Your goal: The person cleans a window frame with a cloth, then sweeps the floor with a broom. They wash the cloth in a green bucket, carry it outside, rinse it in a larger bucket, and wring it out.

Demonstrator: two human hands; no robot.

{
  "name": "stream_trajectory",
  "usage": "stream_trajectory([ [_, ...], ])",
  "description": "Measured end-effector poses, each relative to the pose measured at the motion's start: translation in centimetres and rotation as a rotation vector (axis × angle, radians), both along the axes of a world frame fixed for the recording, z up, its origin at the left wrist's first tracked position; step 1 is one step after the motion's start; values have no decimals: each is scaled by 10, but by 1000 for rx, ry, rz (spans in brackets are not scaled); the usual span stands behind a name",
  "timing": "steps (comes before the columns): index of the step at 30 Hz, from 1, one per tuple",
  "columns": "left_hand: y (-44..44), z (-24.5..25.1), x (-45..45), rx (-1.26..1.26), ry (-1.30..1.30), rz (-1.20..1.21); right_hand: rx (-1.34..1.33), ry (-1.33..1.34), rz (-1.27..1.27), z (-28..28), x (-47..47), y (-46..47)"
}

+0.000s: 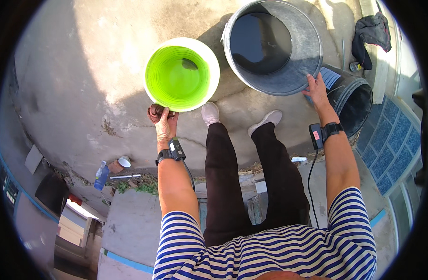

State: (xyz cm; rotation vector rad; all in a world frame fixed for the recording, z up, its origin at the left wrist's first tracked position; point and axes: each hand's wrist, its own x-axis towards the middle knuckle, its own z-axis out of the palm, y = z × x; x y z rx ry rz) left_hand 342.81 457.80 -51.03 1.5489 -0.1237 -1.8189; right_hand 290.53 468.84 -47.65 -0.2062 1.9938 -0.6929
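In front of my feet, a bright green plastic bucket (158, 77) with a pale rim has a dark patch on its inside. My left hand (166, 125) is at its near rim, with a bundled brown cloth (154, 113) in its grasp and the thumb against the bucket. To the right, a large grey plastic bucket (305, 52) holds dark water (249, 38) and looks tilted. My right hand (316, 89) grips the near right part of its rim; the fingertips under the rim are partly hidden.
A black bucket (354, 101) lies on its side at right, near a can (355, 67) and a dark garment (373, 33). A blue plastic bottle (101, 177), white cup (124, 161) and brick (115, 166) are at left. A cracked concrete floor (137, 140) meets a step behind my feet.
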Motion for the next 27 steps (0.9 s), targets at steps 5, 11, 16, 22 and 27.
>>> stream_trajectory([
  [5,11,12,31,188,-289,-77,87,139,20,15,7,3],
  [11,-5,58,17,-164,-1002,-527,41,29,-49,107,74,-5],
  [16,-14,106,-119,-293,-635,-660,-98,-412,89,167,120,-48],
  [22,-34,141,-258,-259,-229,-1048,-187,-389,174,127,117,-99],
  [27,-57,138,-292,202,134,-736,-72,-361,308,80,67,-118],
])
